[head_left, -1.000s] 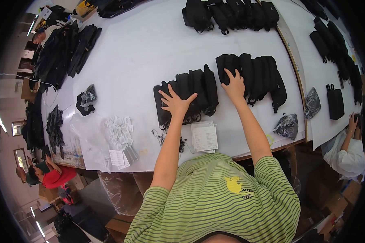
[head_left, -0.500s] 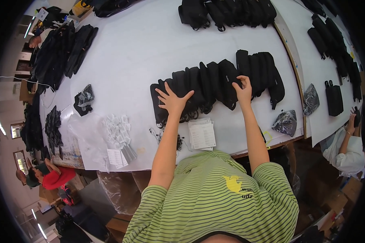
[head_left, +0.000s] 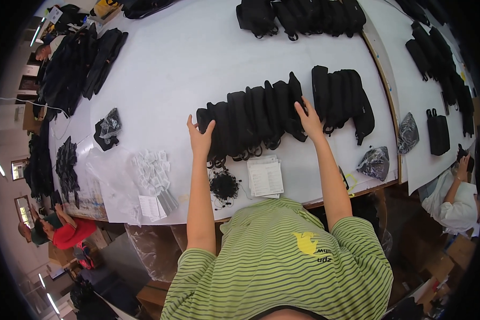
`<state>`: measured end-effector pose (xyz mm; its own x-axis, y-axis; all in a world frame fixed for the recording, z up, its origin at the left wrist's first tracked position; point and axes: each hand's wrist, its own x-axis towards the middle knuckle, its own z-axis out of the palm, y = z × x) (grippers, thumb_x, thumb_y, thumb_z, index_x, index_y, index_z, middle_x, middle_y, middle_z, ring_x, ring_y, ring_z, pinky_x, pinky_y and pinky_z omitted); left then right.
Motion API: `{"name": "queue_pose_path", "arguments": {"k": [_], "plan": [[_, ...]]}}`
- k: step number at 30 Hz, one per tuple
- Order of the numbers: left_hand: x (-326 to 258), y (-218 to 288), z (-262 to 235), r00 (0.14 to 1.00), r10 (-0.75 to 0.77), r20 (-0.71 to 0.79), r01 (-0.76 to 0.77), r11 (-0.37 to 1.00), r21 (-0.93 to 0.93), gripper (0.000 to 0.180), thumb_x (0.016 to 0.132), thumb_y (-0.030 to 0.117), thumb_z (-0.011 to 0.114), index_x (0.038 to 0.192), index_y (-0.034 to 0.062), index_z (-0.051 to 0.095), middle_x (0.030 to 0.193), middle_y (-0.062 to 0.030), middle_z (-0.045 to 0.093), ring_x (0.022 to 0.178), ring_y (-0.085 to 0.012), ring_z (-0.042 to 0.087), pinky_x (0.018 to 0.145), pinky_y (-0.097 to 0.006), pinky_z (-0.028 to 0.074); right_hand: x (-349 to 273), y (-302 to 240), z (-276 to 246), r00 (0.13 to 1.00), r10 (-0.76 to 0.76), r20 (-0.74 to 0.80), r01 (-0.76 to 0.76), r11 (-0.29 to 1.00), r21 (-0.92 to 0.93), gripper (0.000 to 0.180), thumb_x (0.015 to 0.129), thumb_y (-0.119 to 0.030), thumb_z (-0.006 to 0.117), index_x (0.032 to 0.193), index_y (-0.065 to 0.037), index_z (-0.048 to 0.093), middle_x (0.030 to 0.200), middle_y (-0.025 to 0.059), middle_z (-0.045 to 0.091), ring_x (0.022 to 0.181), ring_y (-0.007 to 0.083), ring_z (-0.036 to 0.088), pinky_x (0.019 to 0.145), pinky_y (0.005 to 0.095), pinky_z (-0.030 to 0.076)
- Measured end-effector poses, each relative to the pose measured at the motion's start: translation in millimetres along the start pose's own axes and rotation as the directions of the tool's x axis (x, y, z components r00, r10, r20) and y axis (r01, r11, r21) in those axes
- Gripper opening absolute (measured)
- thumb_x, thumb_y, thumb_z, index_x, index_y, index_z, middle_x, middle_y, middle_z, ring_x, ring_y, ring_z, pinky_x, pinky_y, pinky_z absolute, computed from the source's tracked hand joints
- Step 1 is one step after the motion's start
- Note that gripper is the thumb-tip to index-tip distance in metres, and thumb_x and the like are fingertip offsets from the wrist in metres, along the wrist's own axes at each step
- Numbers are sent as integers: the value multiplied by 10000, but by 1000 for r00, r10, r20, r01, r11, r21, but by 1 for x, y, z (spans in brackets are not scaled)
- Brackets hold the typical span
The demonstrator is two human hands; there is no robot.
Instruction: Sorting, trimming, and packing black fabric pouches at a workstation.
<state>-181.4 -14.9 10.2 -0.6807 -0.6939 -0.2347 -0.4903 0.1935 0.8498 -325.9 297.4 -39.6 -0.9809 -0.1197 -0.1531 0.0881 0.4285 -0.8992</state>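
A row of black fabric bags with small loops stands packed side by side on the white table in front of me. At the row's left end is my left hand, its thumb and fingers spread around the edge of the end bag. My right hand is at the other end, open, with its fingertips against the last bag, which leans upright. Between them the two hands flank the row. A second, shorter group of black bags stands just right of my right hand, separated by a narrow gap.
Nearer me lie a stack of white printed cards, a tangle of black cords and a heap of white tags. Plastic-wrapped black bundles sit at the right. More black bags line the far side. Other people work at both sides.
My left hand has moved left and down to the row's end, and my right hand slightly left. The right-end bag has turned upright, opening a gap beside the second group.
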Motion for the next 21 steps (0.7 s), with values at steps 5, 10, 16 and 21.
{"name": "queue_pose_path", "arguments": {"k": [5,10,16,21], "plan": [[14,-31,-22,990,-108,96,92,984,151,919,714,415,779,1393,-6,324,1184,-224,560,1011,-293,609,847,-348,491,-16,-18,3,989,-99,107,123,960,-251,925,731,-445,744,1441,-63,291,1304,233,496,1218,347,493,991,400,408],[27,-45,-32,975,-70,210,113,974,-198,685,766,367,731,1262,-33,478,1062,-184,628,941,-219,626,814,-293,488,-20,-7,-2,967,73,245,-96,992,86,830,762,-319,745,1415,-33,320,1275,195,528,1188,290,520,981,364,413],[23,-30,-11,977,-12,214,32,996,-86,670,755,421,748,1177,-43,512,1069,-171,627,986,-239,610,869,-324,465,-30,1,20,982,-23,185,-18,975,220,798,772,-287,756,1397,-30,332,1275,172,530,1176,265,525,981,340,406],[11,-29,-14,985,33,170,-49,995,90,707,718,494,758,1136,-33,540,1055,-179,637,991,-273,620,861,-358,472,-44,-22,23,985,-83,148,76,996,56,857,753,-362,769,1406,-53,307,1281,184,527,1168,286,540,974,343,414]]}}
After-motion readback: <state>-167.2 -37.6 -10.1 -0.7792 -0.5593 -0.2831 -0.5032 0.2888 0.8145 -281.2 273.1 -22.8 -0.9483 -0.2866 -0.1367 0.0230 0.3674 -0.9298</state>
